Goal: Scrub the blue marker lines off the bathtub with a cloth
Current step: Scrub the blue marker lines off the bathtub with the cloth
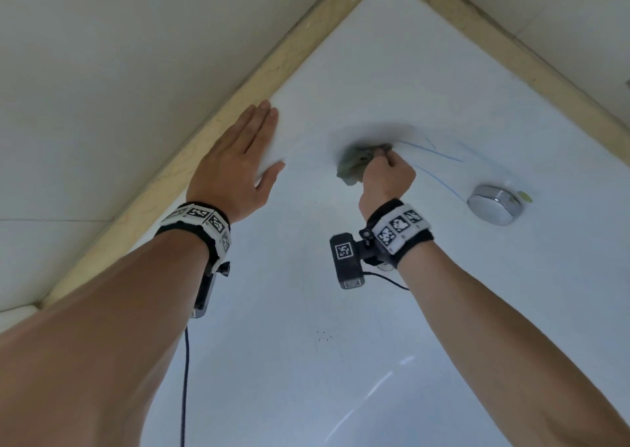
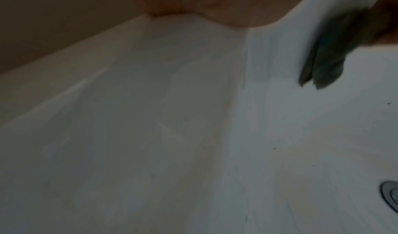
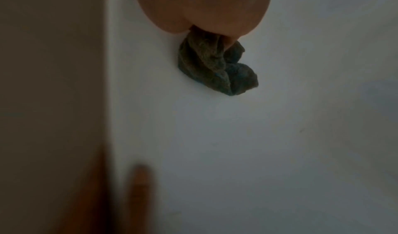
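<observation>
The white bathtub (image 1: 341, 310) fills the head view. My right hand (image 1: 387, 173) grips a bunched grey-green cloth (image 1: 353, 168) and holds it against the tub wall; the cloth is blurred. The same cloth (image 3: 215, 67) hangs below my right palm in the right wrist view and shows as a dark cloth (image 2: 327, 62) in the left wrist view. Thin blue marker lines (image 1: 439, 155) run right of the cloth toward the drain knob. My left hand (image 1: 245, 153) lies flat, fingers straight, on the tub wall near the rim, left of the cloth.
A round chrome knob (image 1: 494, 203) sticks out of the tub right of the blue lines. A beige stone ledge (image 1: 238, 105) frames the tub, with pale wall tiles (image 1: 102, 71) beyond. A metal drain ring (image 2: 390, 198) shows at the left wrist view's edge.
</observation>
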